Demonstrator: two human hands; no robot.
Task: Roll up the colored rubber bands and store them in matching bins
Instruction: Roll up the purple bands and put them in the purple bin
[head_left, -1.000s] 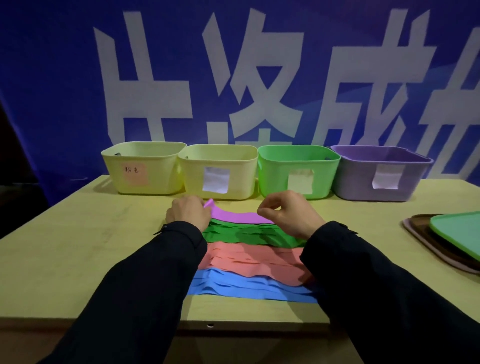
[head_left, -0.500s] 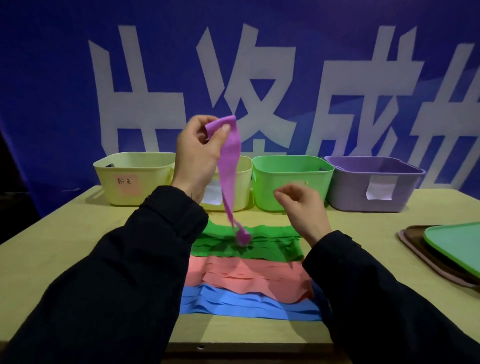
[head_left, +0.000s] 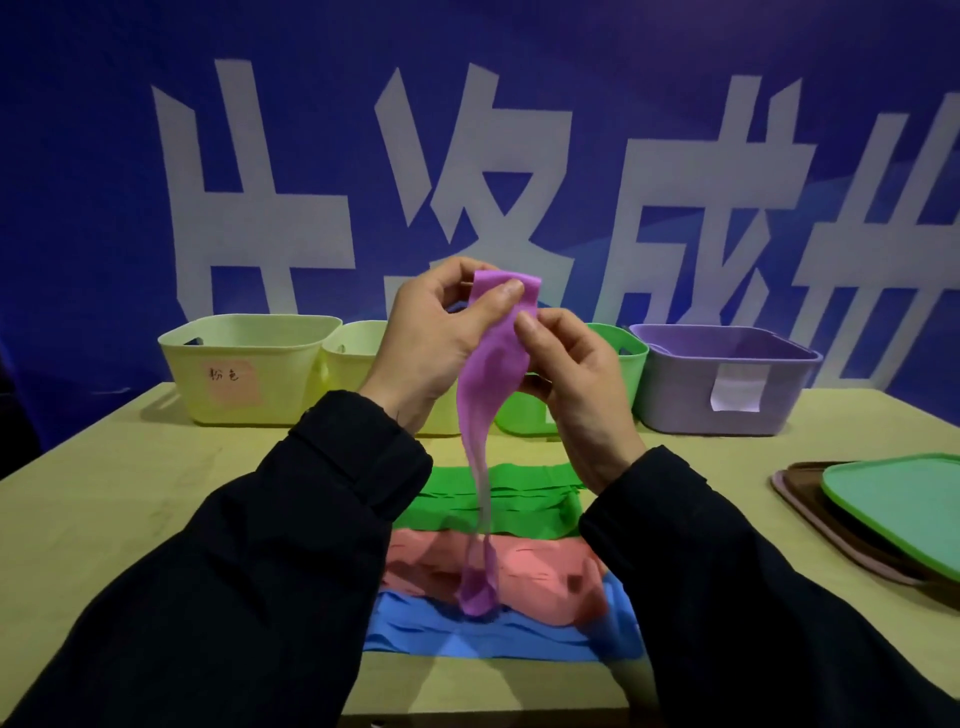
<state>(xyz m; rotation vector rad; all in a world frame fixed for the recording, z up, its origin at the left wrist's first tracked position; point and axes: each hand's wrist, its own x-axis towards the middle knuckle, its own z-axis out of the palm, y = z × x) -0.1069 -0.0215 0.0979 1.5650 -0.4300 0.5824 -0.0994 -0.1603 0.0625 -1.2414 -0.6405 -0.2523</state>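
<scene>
I hold a purple rubber band (head_left: 491, 374) up in front of the bins, and it hangs down long and twisted over the table. My left hand (head_left: 431, 338) pinches its top end with thumb and fingers. My right hand (head_left: 571, 374) pinches the band's right edge just below. On the table lie flat stacks of green bands (head_left: 524, 499), pink bands (head_left: 545, 577) and blue bands (head_left: 467, 634). Behind stand a yellow bin with a pink label (head_left: 244, 364), a second yellow bin (head_left: 348, 353), a green bin (head_left: 623, 358) and a purple bin (head_left: 727, 384).
A stack of trays, green on top (head_left: 904, 504), lies at the table's right edge. A blue banner with large white characters (head_left: 467, 156) hangs behind the bins. The wooden table (head_left: 130, 493) drops off at its front edge near my sleeves.
My left hand lifted the purple band off the stacks and raised it. My right hand came up from the table and took hold of the band near its top.
</scene>
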